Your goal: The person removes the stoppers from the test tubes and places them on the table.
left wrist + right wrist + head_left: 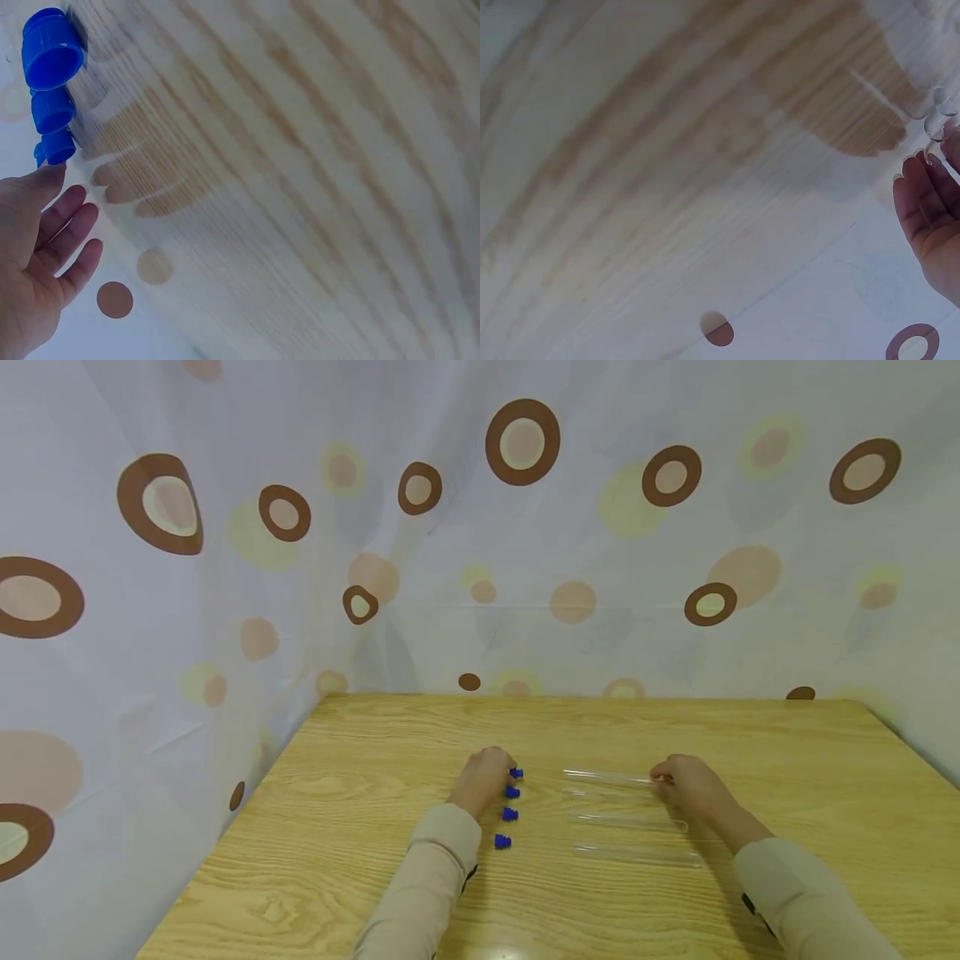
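Several blue test tube caps point(510, 814) lie in a column on the wooden table, and the left wrist view shows the nearest cap point(52, 52) with its hollow end. At the far end of that column, my left hand point(483, 778) pinches the farthest cap point(517, 772) between thumb and index finger. Its other fingers are loosely bent. To the right lie several clear test tubes point(637, 856), roughly parallel. My right hand point(692, 785) grips the farthest test tube point(607, 775) by its right end. In the right wrist view the right hand point(934, 202) is partly cut off.
The wooden table point(360, 893) reaches back to a patterned curtain point(465, 543) with brown and beige circles. The same curtain also hangs along the left and right sides. Shadows of the hands fall on the tabletop.
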Demonstrator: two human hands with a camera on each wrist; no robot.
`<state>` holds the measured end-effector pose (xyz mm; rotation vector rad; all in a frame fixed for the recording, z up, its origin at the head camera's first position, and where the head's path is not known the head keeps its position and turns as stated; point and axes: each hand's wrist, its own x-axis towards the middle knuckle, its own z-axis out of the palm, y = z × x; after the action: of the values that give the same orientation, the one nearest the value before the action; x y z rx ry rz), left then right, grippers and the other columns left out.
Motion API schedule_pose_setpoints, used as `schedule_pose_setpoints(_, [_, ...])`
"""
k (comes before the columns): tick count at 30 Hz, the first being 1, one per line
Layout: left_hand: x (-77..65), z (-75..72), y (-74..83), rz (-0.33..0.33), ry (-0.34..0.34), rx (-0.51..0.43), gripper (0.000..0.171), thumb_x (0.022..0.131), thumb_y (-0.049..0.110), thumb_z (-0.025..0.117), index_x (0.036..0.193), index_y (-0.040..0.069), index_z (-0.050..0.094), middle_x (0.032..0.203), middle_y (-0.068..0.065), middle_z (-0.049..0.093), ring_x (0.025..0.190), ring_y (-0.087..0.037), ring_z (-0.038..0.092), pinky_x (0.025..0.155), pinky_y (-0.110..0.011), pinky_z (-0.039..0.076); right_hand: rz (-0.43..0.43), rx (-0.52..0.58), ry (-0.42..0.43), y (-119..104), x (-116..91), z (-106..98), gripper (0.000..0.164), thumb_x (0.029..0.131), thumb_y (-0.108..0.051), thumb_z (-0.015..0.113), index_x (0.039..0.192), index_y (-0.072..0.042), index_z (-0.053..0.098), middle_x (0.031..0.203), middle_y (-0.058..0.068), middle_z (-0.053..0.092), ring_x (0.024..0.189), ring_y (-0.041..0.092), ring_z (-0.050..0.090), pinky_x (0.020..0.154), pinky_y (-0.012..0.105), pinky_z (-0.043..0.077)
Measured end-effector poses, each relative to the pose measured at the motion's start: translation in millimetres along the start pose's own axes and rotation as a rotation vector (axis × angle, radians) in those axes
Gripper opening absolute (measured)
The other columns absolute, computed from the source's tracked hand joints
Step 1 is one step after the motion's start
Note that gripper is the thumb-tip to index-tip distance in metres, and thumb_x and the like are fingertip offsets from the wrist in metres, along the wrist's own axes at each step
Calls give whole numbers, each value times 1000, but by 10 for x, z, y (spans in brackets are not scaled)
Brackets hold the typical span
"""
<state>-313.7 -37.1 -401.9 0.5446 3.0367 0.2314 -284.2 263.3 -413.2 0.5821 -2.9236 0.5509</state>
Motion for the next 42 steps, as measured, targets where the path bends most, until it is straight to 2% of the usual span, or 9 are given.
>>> schedule_pose_setpoints(7, [26,31,-40,-18,1,-4,25,84,21,67,108,14,71,109,-3,67,103,-18,62,84,-26,52,7,-15,-16,-28,67,-9,15,82,-3,67,94,5,69,81,12,63,71,22,58,63,37,52])
schedule_pose_setpoints(10, [106,105,-80,-7,2,14,24,84,20,68,107,15,71,107,-4,67,102,-18,62,83,-26,53,18,-15,-35,-32,84,-21,14,82,-4,67,94,4,70,81,12,63,72,23,59,64,38,53])
schedule_pose_setpoints(12, [212,242,-144,11,12,31,25,82,20,69,107,17,71,106,-3,66,100,-17,62,82,-26,53,30,-23,-51,-29,91,-16,13,82,-5,67,93,3,71,80,10,62,70,21,57,63,36,52])
schedule_pose_setpoints(14, [240,264,-142,15,3,48,26,82,20,69,108,18,71,107,-2,66,100,-16,62,81,-26,53,35,-34,-67,-26,93,-21,12,82,-5,67,92,1,71,78,8,61,68,18,55,61,34,50])
schedule_pose_setpoints(17, [206,212,-103,0,-9,67,26,83,19,68,109,18,70,106,-1,66,98,-15,63,80,-25,54,36,-38,-76,-19,100,-23,11,82,-7,67,91,-1,71,76,6,60,67,16,52,59,32,48])
schedule_pose_setpoints(18, [137,113,-47,-17,-27,71,25,84,18,67,109,17,70,106,-2,66,98,-15,63,81,-25,53,35,-37,-76,-17,102,-24,12,82,-7,67,91,-1,71,76,6,60,67,16,52,59,32,48])
schedule_pose_setpoints(22, [36,39,-8,-11,-2,95,24,86,16,64,109,17,70,102,-1,66,94,-14,63,79,-24,53,26,-38,-59,-14,102,-18,12,82,-7,68,91,0,71,76,6,59,66,15,52,58,31,48])
schedule_pose_setpoints(26, [5,20,-3,-1,3,92,24,85,16,65,109,17,70,101,-2,66,94,-14,63,79,-24,53,15,-39,-54,-20,93,-14,11,82,-7,68,90,-1,72,75,6,59,65,14,50,56,29,46])
schedule_pose_setpoints(42, [63,67,-15,-11,4,157,22,86,26,65,107,20,71,94,-1,63,87,-14,63,75,-27,54,39,-23,-74,-37,111,-19,17,83,-8,67,95,2,71,77,9,59,67,18,55,60,34,50])
